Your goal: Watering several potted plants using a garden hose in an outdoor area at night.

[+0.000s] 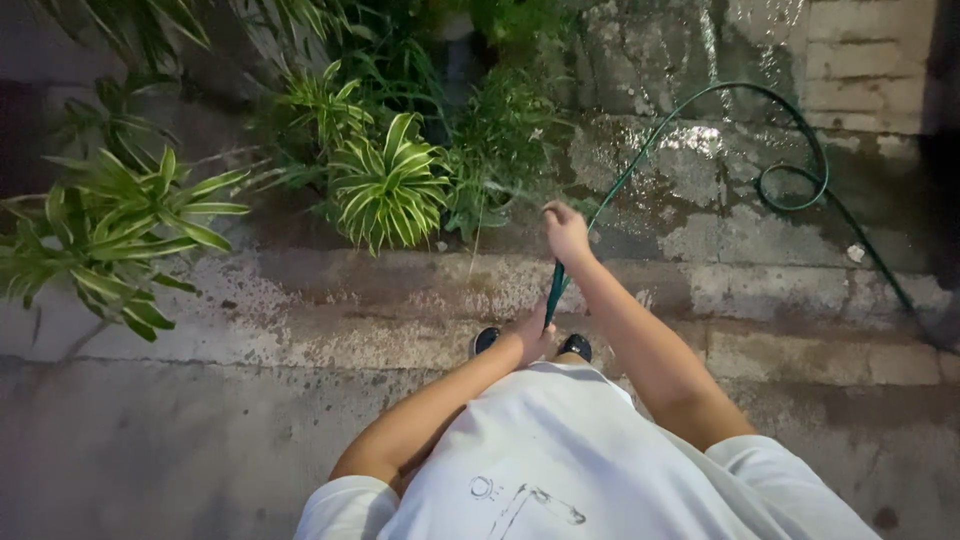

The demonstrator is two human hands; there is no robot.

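- Left hand (530,335) is seen low in frame, just above the white shirt (560,460), closed around the lower run of the green hose (640,165); fingers are wrapped, grip is hidden in part by the wrist.
- Right hand (566,232) is held further out, arm extended, fist closed on the hose end near the plants; the nozzle end is covered by the fingers, so no tip can be made out.
- Between the two hands the hose is stretched as a short, nearly straight length.
- Dark shoes (575,346) are seen just beside the left hand, on the concrete floor (180,440).
- A wet stone step (400,290) is crossed by the forearms, past the shoes.
- From the right hand the hose is carried up in a wide arc over the wet ground, curled into a small loop at right, then run down toward the right edge.
- A striped green plant (390,190) is placed just left of the right hand; a larger leafy plant (110,235) is seen at far left.
- A brick wall (865,60) is seen at top right, furthest off.
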